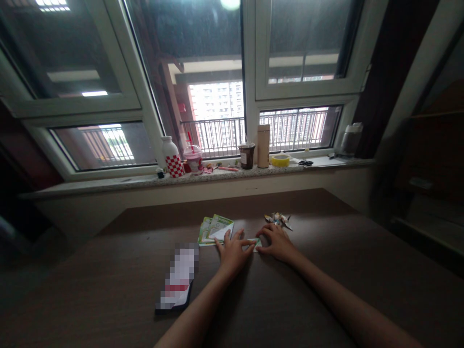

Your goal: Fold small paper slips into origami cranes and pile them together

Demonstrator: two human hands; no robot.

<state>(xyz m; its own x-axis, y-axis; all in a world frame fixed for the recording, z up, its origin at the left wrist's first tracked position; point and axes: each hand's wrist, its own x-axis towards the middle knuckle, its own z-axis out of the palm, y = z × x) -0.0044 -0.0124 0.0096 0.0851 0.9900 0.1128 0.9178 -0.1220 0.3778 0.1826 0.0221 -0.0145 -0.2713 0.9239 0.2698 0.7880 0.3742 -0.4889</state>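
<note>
Surface point(108, 270): brown, faintly wood-grained, a corner seen at each end of the far edge.
Green-and-white sheets point(220, 222): overlapped in a fan near the far edge.
Small paper point(257, 245): laid right of the sheets, touched by left fingers point(248, 243) and right fingers point(266, 232).
Spiky bundle point(278, 220): placed just beyond the right fingers.
Dark-edged flat item point(180, 278): laid aslant at the left, its top pixelated.

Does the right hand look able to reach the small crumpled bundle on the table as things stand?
Probably yes: the bundle lies just beyond the right hand with nothing visible between, though that hand touches the small paper.
</note>
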